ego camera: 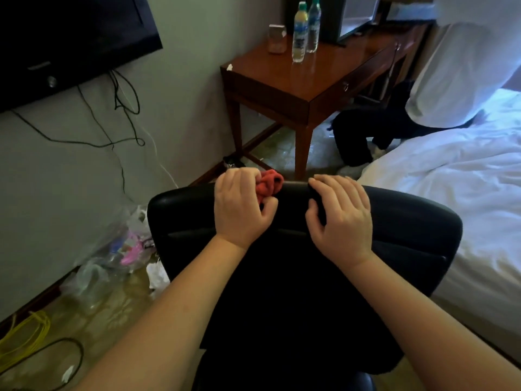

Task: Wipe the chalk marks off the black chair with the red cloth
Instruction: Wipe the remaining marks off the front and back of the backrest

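Observation:
The black chair (394,235) stands right below me, its padded back filling the middle of the view. My left hand (239,206) grips the bunched red cloth (269,186) against the top edge of the chair back. A little to the right, my right hand (339,214) holds the same top edge, fingers curled over it and thumb on the near side. I see no chalk marks on the visible black surface.
A wooden side table (298,88) with two water bottles (306,26) stands beyond the chair. A white bed (451,179) lies to the right, where a person (423,88) sits. Plastic bags (112,249) and cables (33,334) litter the floor on the left.

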